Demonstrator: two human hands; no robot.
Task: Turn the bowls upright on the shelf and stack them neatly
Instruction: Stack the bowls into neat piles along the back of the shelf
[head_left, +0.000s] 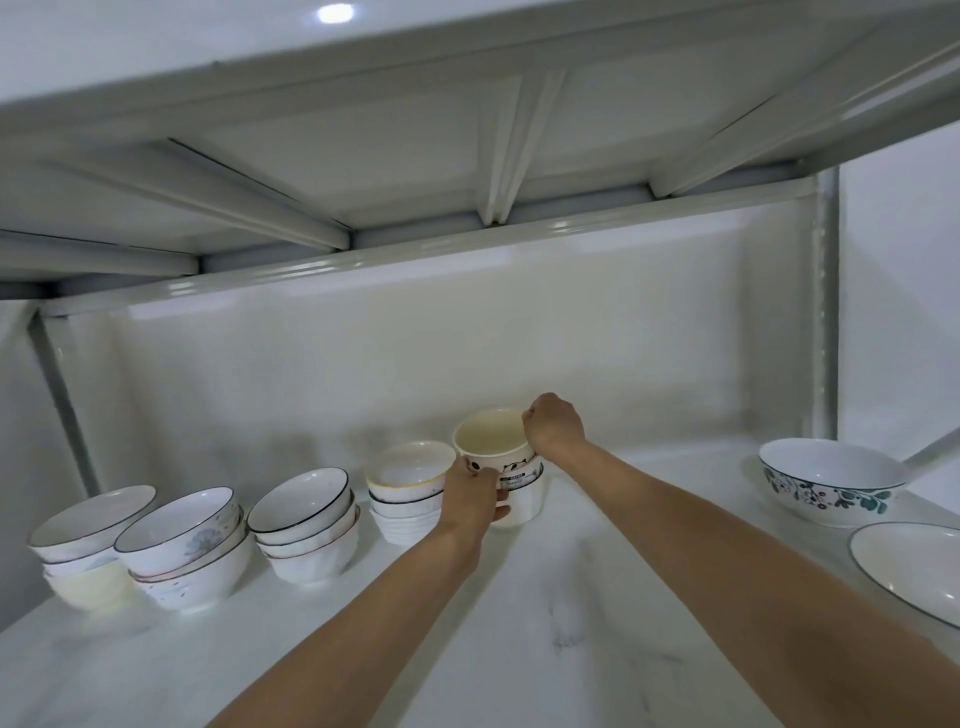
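Kitchen storage (shelf (545, 597) of bowls (304, 525))

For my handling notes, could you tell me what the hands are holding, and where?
Both hold the panda cup: the right hand pinches its rim, the left hand grips its lower side.

The single head-worn camera looked forward and slightly down into a white shelf (545, 623) bay from just in front of it, near enough that both forearms reached in from the bottom edge toward the back wall (415, 353). Its wide angle took in the underside of the upper shelf (415, 140) across the top, the rear uprights at left and right, and bent straight edges into curves. There was only this one view, so no part of the scene was shared with another.
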